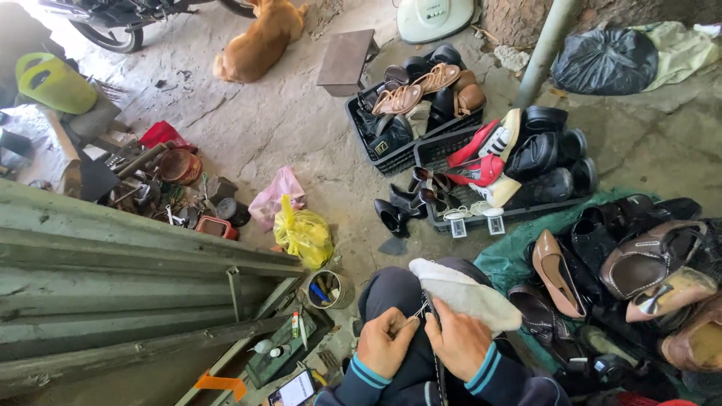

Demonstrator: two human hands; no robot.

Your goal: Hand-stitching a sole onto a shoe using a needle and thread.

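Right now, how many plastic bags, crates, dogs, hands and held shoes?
Plastic bags: 3, pink bag, yellow bag, black bag
Crates: 2, rear crate, front crate
Dog: 1
Hands: 2, left hand, right hand
Held shoe: 1
Total: 9

The white shoe (466, 293) on the lap looks soft and fuzzy, like cloth. The floor (301, 128) is rough grey concrete. The black shoes (545, 154) in the plastic crate (440, 154) are shiny. The yellow bag (304, 237) is thin, crinkly plastic. The green box (113, 278) looks like worn, painted metal.

Both hands (421, 342) together, fingers pinched.
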